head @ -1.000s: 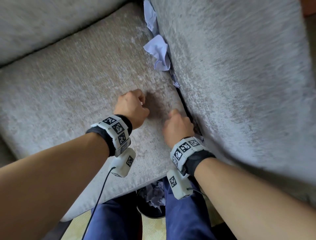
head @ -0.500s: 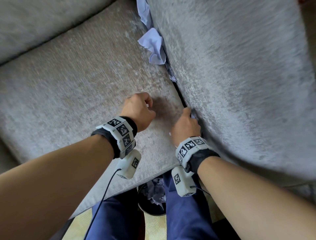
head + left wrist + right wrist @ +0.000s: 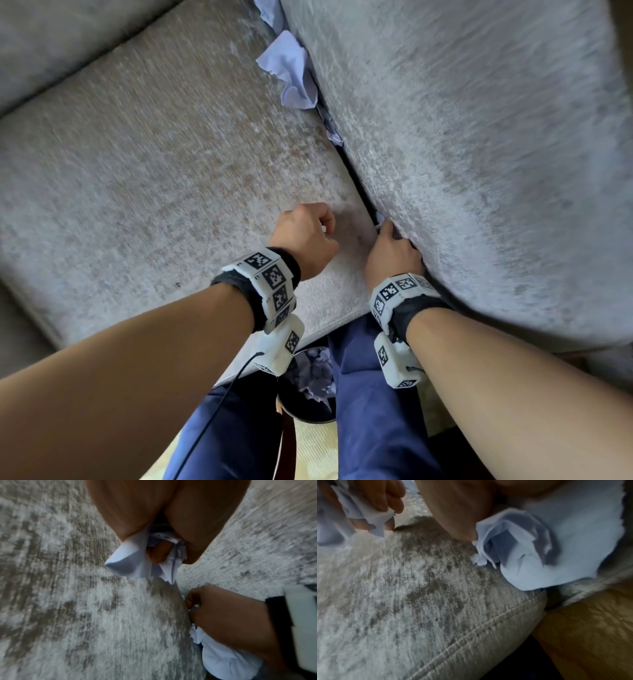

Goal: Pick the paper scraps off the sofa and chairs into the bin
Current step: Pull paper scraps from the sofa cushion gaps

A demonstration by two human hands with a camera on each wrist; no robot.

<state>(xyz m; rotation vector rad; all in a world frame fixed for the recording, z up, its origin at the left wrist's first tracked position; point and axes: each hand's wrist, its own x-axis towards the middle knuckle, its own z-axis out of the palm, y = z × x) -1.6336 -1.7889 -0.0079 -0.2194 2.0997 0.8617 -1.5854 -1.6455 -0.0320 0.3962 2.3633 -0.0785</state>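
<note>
My left hand [image 3: 308, 228] hovers as a fist over the grey sofa seat cushion [image 3: 171, 178]. In the left wrist view it grips crumpled white paper scraps [image 3: 135, 562]. My right hand [image 3: 388, 241] sits at the gap between the seat and the right cushion [image 3: 479, 137], its fingers curled round a crumpled paper scrap [image 3: 539, 545]. A larger pale scrap [image 3: 291, 68] lies wedged farther up the same gap, and a small one [image 3: 334, 137] sits below it. The dark bin [image 3: 308, 407] stands between my legs with crumpled paper inside.
The sofa back [image 3: 68, 41] runs along the upper left. Another scrap [image 3: 269, 12] pokes out at the gap's top. A wooden floor [image 3: 590, 628] shows beside the sofa's front edge. A black cable [image 3: 219, 407] hangs from my left wrist.
My right hand has moved forward and right into the gap by the right cushion. My left hand stayed a fist and drifted slightly forward.
</note>
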